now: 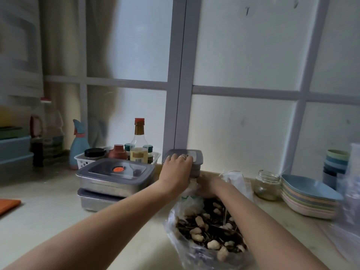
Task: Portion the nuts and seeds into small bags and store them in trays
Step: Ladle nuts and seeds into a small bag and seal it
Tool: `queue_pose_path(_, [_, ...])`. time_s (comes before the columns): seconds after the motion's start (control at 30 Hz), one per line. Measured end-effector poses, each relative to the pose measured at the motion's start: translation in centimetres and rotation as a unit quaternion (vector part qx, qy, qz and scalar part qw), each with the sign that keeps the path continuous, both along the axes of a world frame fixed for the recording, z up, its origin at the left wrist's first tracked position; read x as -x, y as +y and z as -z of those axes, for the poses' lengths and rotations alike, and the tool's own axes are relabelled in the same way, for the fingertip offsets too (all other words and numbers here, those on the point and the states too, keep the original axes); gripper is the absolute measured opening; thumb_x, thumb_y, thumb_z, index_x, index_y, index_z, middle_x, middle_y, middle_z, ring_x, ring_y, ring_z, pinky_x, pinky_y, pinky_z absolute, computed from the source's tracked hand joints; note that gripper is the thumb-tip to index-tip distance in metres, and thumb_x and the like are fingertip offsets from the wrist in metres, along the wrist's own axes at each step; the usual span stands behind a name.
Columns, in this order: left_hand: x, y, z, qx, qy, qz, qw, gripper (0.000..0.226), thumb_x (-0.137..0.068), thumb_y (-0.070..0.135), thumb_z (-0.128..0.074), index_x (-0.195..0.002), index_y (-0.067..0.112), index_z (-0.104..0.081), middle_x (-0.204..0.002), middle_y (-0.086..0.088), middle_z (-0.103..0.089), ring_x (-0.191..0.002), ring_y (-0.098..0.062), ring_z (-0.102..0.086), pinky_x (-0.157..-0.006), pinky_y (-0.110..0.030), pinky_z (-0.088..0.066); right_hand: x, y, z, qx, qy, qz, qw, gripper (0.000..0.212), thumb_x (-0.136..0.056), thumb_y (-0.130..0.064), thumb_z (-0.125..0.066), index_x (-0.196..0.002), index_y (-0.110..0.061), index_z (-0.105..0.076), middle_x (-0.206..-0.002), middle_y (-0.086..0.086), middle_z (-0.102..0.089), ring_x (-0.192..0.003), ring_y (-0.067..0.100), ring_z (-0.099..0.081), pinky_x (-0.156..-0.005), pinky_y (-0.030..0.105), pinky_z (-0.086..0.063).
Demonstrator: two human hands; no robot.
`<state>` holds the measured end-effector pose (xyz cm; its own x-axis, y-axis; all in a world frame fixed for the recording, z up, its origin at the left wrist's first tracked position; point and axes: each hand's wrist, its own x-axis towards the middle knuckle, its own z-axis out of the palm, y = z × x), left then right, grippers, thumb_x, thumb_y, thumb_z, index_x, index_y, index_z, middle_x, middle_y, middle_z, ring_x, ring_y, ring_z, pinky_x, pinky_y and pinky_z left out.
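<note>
1. I have the left hand on top of the small lidded tray, fingers curled over its grey lid and gripping it.
2. That tray sits at the back of the counter, against the window frame.
3. The right hand reaches in just below the tray. It is mostly hidden by the left wrist and crumpled plastic, so I cannot tell its grip.
4. The big plastic bag of peanuts and dark seeds lies open under the right forearm, near me.
5. To the left, two larger steel trays are stacked, lids on.
6. Behind them stands a white basket of bottles.
7. On the right are a glass jar and stacked plates.
</note>
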<state>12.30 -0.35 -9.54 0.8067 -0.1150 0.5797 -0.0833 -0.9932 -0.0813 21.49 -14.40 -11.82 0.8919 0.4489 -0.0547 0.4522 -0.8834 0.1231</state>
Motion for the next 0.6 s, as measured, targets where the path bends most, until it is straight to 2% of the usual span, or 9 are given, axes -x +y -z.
queue_pose_path(0.07, [-0.3,0.1,0.4,0.0,0.01,-0.005,1.0,0.055,-0.082,0.022,-0.074,-0.133,0.018,-0.053,-0.13,-0.005,-0.061,-0.119,-0.03,-0.055,-0.107,-0.041,-0.039,0.7,0.4,-0.4,-0.016,0.044,0.03,0.998,0.062,-0.101,-0.052,-0.046,-0.157,-0.028,-0.032,-0.159,0.002,-0.041,-0.144,0.031,-0.04,-0.119,0.057,-0.027])
queue_pose_path(0.17, [-0.4,0.1,1.0,0.023,0.023,-0.006,0.999,0.05,-0.081,0.026,-0.075,-0.126,0.019,-0.056,-0.125,-0.004,-0.064,-0.116,-0.028,-0.057,-0.106,-0.039,-0.039,0.4,-0.1,-0.2,0.001,-0.009,0.085,0.996,0.049,-0.101,-0.03,-0.048,-0.149,-0.026,-0.044,-0.151,0.005,-0.051,-0.142,0.031,-0.044,-0.118,0.057,-0.025])
queue_pose_path(0.27, [-0.2,-0.2,1.2,0.057,0.017,-0.002,0.998,0.044,-0.082,0.023,-0.074,-0.122,0.019,-0.056,-0.123,-0.005,-0.064,-0.115,-0.029,-0.057,-0.105,-0.038,-0.039,0.4,-0.6,0.3,-0.002,-0.062,0.103,0.993,0.061,-0.094,-0.024,-0.054,-0.151,-0.021,-0.033,-0.148,0.011,-0.047,-0.137,0.033,-0.044,-0.112,0.054,-0.035])
queue_pose_path(0.33, [0.0,-0.3,0.6,0.071,0.001,0.005,0.997,0.043,-0.083,0.017,-0.069,-0.124,0.017,-0.056,-0.125,-0.006,-0.063,-0.116,-0.03,-0.056,-0.107,-0.039,-0.038,0.4,-0.6,0.1,-0.003,-0.086,0.042,0.995,0.063,-0.094,-0.03,-0.059,-0.151,-0.021,-0.032,-0.152,0.011,-0.036,-0.139,0.032,-0.037,-0.108,0.049,-0.04])
queue_pose_path(0.43, [0.0,0.1,-1.1,0.075,-0.02,0.01,0.997,0.045,-0.084,0.012,-0.065,-0.128,0.017,-0.058,-0.127,-0.006,-0.064,-0.118,-0.03,-0.056,-0.109,-0.04,-0.037,0.3,0.7,-0.6,-0.027,-0.045,-0.09,0.995,0.065,-0.098,-0.033,-0.054,-0.157,-0.019,-0.03,-0.162,0.01,-0.029,-0.146,0.033,-0.029,-0.114,0.043,-0.033])
queue_pose_path(0.5, [-0.1,0.6,-2.0,0.066,-0.02,0.011,0.998,0.046,-0.083,0.013,-0.067,-0.128,0.018,-0.059,-0.127,-0.004,-0.066,-0.117,-0.028,-0.057,-0.11,-0.038,-0.036,0.0,2.1,-0.7,-0.06,-0.023,-0.142,0.988,0.05,-0.1,-0.024,-0.047,-0.148,-0.013,-0.042,-0.154,0.015,-0.043,-0.139,0.036,-0.039,-0.11,0.041,-0.036])
queue_pose_path(0.6, [-0.3,1.2,-2.5,0.049,-0.014,0.007,0.999,0.047,-0.082,0.018,-0.069,-0.127,0.02,-0.059,-0.125,-0.003,-0.067,-0.116,-0.027,-0.058,-0.109,-0.036,-0.034,-0.2,3.9,-0.4,-0.082,0.016,-0.156,0.984,0.034,-0.105,-0.022,-0.043,-0.132,-0.007,-0.056,-0.135,0.02,-0.061,-0.116,0.033,-0.056,-0.089,0.033,-0.038])
